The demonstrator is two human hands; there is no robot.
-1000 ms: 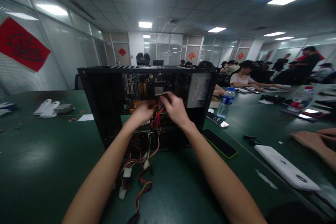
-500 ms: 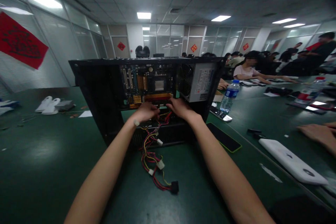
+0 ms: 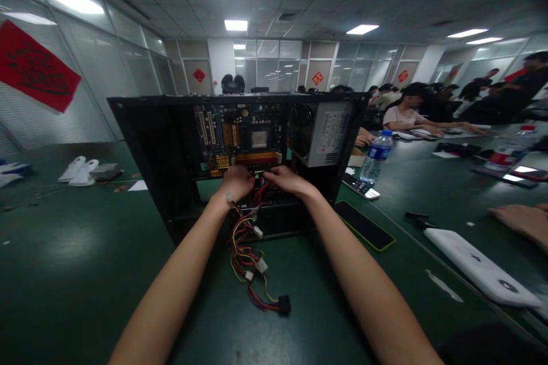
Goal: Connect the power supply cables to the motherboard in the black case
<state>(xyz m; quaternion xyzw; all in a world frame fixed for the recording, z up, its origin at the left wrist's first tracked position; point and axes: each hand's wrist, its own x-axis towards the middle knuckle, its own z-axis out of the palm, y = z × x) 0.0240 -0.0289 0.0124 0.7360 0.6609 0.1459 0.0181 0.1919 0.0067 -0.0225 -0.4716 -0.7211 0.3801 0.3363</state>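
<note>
A black computer case (image 3: 141,142) stands open in front of me, its motherboard (image 3: 257,136) and grey power supply (image 3: 336,134) facing me. Both my hands reach into its lower part, just below the orange memory slots (image 3: 257,158). My left hand (image 3: 237,181) is closed, and whatever its fingers hold is hidden. Fingertips of my right hand (image 3: 286,178) pinch at a bundle of red and blue wires (image 3: 262,184) between the hands. A power cable (image 3: 240,239) in red and yellow hangs out below them, its white plugs and black connector (image 3: 284,304) lying on the table.
On the green table (image 3: 77,262), a phone with a green edge (image 3: 366,225), a water bottle (image 3: 377,157) and a white power bank-like slab (image 3: 482,265) lie to the right. White objects (image 3: 79,171) sit at left. Another person's hand (image 3: 520,219) rests at far right.
My left hand has turned and shifted slightly right. My right hand has dropped a little and moved left, its fingertips now at the red and blue wires. The hanging cable has shifted slightly.
</note>
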